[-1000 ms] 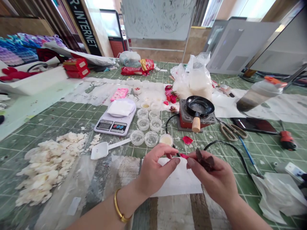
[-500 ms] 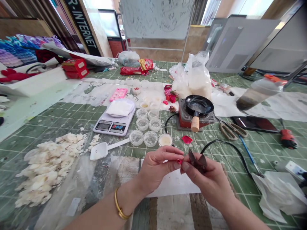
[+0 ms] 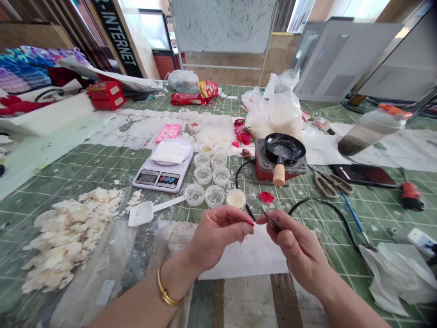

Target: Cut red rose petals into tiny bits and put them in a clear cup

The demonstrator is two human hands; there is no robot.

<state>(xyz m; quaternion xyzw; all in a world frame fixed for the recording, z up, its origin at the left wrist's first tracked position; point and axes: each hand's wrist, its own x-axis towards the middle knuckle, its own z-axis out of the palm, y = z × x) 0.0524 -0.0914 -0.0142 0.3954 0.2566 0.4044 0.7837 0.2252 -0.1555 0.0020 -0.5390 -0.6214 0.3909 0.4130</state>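
Near centre, my left hand [image 3: 218, 232] pinches a tiny red bit [image 3: 251, 223], fingertips together on it. My right hand [image 3: 297, 248] clamps a dark tool [image 3: 272, 220], tip just beside the bit; tool type unclear. Farther: one cup [image 3: 236, 198] looks filled, other cups [image 3: 205, 175] seem empty, so prob. most work's left. What's in the pan [image 3: 285, 146]: can't tell.

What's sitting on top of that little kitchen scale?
A folded white sheet, paper or cloth, lies on the digital scale and covers most of its round platform; anything beneath the sheet is hidden.

Green grid-patterned table [image 3: 85, 166], whiteboard [image 3: 223, 25] behind, daylight from windows
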